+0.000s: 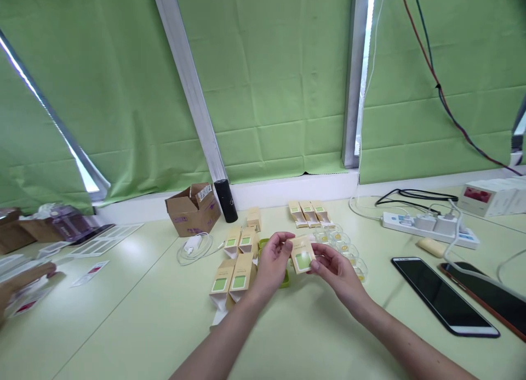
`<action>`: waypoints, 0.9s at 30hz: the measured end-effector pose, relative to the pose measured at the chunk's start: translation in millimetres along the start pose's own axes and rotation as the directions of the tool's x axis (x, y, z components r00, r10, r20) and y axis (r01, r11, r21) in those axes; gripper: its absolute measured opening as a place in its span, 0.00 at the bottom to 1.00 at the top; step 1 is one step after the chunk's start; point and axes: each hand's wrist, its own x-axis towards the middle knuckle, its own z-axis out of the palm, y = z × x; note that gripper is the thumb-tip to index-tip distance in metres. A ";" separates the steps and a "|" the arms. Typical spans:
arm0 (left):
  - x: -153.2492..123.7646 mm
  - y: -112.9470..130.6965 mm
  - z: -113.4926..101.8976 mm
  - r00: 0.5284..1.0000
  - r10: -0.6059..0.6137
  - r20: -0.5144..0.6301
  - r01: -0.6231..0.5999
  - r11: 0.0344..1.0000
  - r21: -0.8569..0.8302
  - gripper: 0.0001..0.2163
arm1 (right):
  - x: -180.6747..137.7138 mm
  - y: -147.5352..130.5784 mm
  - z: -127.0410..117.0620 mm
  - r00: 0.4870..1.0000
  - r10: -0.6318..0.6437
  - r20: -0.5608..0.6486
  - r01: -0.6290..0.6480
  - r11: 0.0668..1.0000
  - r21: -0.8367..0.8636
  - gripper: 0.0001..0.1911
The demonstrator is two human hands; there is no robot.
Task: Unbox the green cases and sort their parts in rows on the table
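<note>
Between my two hands is a small tan cardboard box with a green square on its face. My left hand grips its left edge, and my right hand pinches its lower right side. Just left of my left hand stand several similar tan boxes with open flaps. Partly hidden behind my left hand are green pieces. Beyond my right hand lie several clear round plastic containers with yellow inside. Farther back, three more tan boxes stand in a row.
Toward the back left are a brown carton, a black cylinder and a white charger. A power strip and two phones lie at right. At far left, another person's hand is over printed cards.
</note>
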 end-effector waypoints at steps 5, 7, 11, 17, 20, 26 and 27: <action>-12.4 -10.2 3.5 0.997 -0.073 0.006 0.071 0.957 -0.282 0.25 | 0.5 2.0 -0.5 0.999 0.045 0.018 -0.047 0.993 0.112 0.27; -15.2 -12.9 0.4 0.995 -0.086 0.054 0.100 0.913 -0.396 0.25 | 0.0 2.0 -0.1 0.999 0.048 0.022 -0.051 0.987 0.152 0.26; -17.2 -15.0 -4.6 0.982 -0.082 0.170 0.158 0.848 -0.506 0.28 | -2.8 -0.7 1.2 0.999 0.031 0.038 -0.038 0.978 0.206 0.24; -21.7 -10.7 0.4 0.946 -0.078 0.314 0.249 0.795 -0.553 0.27 | -5.4 -5.4 5.0 0.994 0.060 0.092 -0.088 0.937 0.338 0.23; -22.7 -9.1 4.0 0.961 -0.078 0.266 0.216 0.811 -0.543 0.27 | -4.9 -4.9 5.3 0.993 0.081 0.091 -0.108 0.934 0.342 0.23; -18.4 -13.0 4.3 0.994 -0.010 0.104 0.055 0.902 -0.429 0.29 | -2.8 -6.7 -5.8 0.997 0.014 -0.074 -0.003 0.989 0.145 0.22; -18.2 -13.8 4.1 0.998 0.014 0.065 0.011 0.924 -0.381 0.30 | -2.4 -7.5 -8.3 0.994 -0.007 -0.107 0.017 0.995 0.099 0.22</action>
